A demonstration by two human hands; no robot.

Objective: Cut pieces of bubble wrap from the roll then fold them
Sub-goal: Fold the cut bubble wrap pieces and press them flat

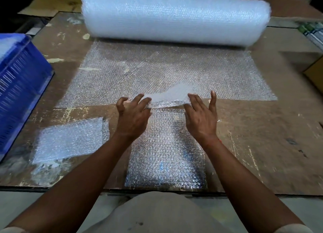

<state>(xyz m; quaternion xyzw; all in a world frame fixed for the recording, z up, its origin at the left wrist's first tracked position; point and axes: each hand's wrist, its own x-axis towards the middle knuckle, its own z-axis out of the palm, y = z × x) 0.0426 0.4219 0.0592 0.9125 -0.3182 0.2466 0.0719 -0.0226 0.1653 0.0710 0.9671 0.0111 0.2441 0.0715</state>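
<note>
I am looking down at the bench [262,145], a worn brown board, and my two hands are working at its middle. The left hand [132,113] is gripping the far edge of a cut piece of bubble wrap [166,154], fingers curled over the lifted flap. The right hand [201,113] is touching the same flap at its other end, but its fingers are lying fairly straight and the thumb is spread wide, so I cannot tell whether it is truly pinching the sheet. The near part of the piece is lying flat, reaching toward six o'clock at the bench edge. At twelve o'clock the big roll [174,17] is lying across the bench, with its unrolled sheet [166,71] spreading toward my hands. At eight o'clock a folded piece [70,140] is resting flat. At nine o'clock a blue crate [19,85] is standing.
</note>
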